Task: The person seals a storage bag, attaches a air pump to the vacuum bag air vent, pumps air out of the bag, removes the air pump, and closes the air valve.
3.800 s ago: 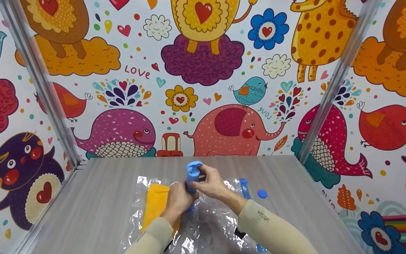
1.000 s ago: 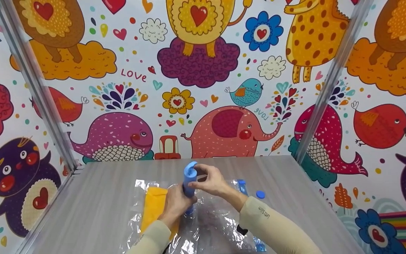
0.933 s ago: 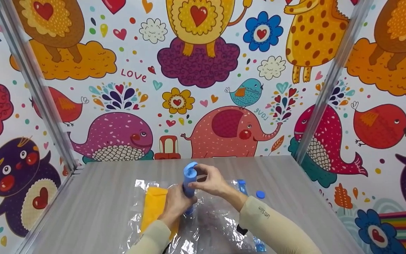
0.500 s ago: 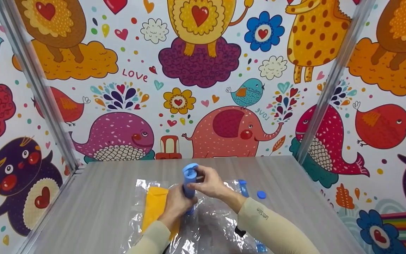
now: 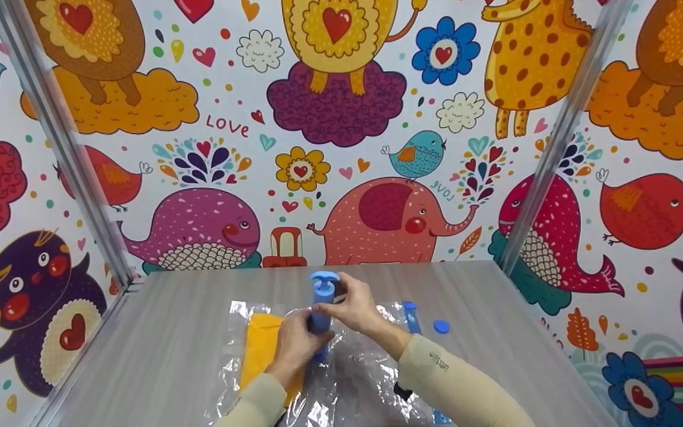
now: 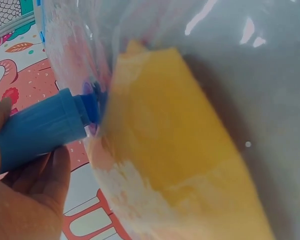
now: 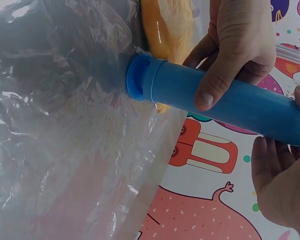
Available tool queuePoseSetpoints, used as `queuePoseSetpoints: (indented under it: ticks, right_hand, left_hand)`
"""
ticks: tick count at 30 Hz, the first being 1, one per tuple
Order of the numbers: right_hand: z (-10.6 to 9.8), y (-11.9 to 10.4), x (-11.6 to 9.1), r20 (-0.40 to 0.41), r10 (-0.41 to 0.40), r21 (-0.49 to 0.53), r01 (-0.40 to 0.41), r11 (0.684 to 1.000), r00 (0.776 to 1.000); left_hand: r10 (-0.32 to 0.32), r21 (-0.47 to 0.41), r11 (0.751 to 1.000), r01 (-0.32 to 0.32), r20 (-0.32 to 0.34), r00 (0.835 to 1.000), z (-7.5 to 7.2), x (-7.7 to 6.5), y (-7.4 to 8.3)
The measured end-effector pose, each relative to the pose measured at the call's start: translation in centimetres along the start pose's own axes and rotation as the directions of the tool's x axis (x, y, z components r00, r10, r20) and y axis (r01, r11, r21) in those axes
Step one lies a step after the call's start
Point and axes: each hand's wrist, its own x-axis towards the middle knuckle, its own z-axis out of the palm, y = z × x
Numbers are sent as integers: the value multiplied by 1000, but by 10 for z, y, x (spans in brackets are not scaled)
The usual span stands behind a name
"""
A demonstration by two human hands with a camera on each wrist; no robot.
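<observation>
Two hands on one blue pump (image 5: 321, 323); we record the left hand (image 5: 296, 343) wrapped round the middle of the barrel, its thumb laid across the blue wall. Right hand (image 5: 353, 301) holds the upper end between curled fingers and thumb, just under the handle (image 5: 325, 276). Pump stands nearly upright above the bench (image 5: 169, 332), handle uppermost.

At its lower end we note a blue flange (image 7: 136, 76) against the film of a clear bag (image 5: 371, 367); from the wrist views we cannot tell how the two are joined. Bag is spread on the bench beneath both forearms, creased and shiny. Under its film, by the left forearm, lies a folded yellow item (image 5: 261, 344), partly covered by that arm. Along the bag's right side we see a blue strip (image 5: 411, 317), interrupted by the right sleeve (image 5: 466, 382).

Just beyond that strip, a round blue cap (image 5: 441, 327) sits on the bench, apart from the bag. Around the bench we log printed panels (image 5: 294, 130) of animals, flowers and hearts, with metal posts (image 5: 63, 136) at the corners.
</observation>
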Motion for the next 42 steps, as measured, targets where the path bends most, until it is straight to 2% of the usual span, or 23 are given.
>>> queuePoseSetpoints:
  ticks: [3,11,15,21,28,34,39,42]
  right_hand:
    - [-1,-1,0,24,-12,-2,12,1000,1000]
    - [-2,-1,-1,143,-46,82,35,996,989]
    - [0,-1,-2,138,-46,61,38,997,989]
    - [2,-3,-1,88,-16,-12,17,1000,996]
    - [4,-2,2,-3,-45,-67,45,997,999]
    - [6,-3,3,-32,-16,-70,14,997,999]
    - [1,-4,3,26,-24,-36,25,999,999]
    - [-5,-5,6,97,-39,42,35,998,994]
  left_hand:
    - [22,22,999,-22,4,1000,0,1,2]
    - [12,29,999,-14,48,999,-1,3,3]
    - [-9,32,999,7,71,997,-4,3,1]
    - [-43,4,999,43,95,995,-7,0,1]
    - [-57,-37,998,59,65,996,-8,1,4]
    - [-88,-57,994,93,71,994,-9,1,9]
    - [-47,-45,998,51,89,995,-9,3,8]
    - [-23,-44,999,27,101,995,-11,6,8]
